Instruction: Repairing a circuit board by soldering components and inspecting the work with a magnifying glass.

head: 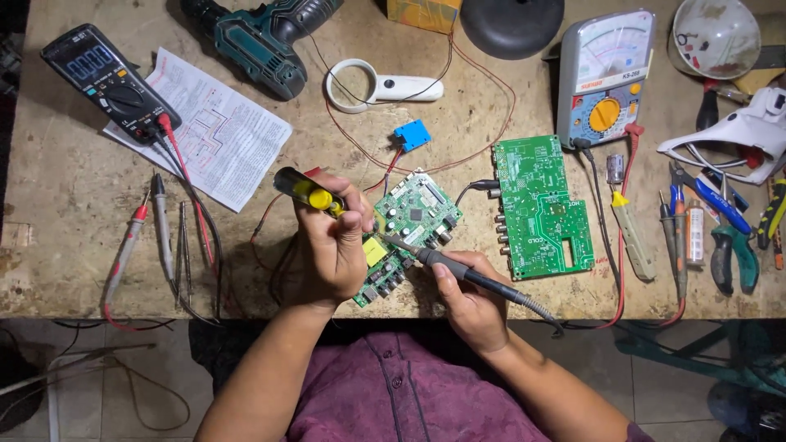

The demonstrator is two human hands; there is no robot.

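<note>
- The left hand [327, 245] closed its fingers around a yellow-handled tool [309, 192], tip angled down to the small circuit board [405, 233], apparently to reach the joint.
- That board lay under both sets of fingertips, tilted at the bench [65, 205] edge.
- The right hand [468, 299] pinched a soldering iron [458, 270] pen-fashion, its tip just beyond the fingers on the board.
- A larger green board [540, 209] lay right of the fingers.

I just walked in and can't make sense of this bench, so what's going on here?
A person at a worn wooden workbench holds a black-handled soldering iron in the right hand, its tip on a small green circuit board. The left hand grips a yellow-and-black tool above the board's edge. A larger green circuit board and a black digital multimeter lie nearby.
</note>
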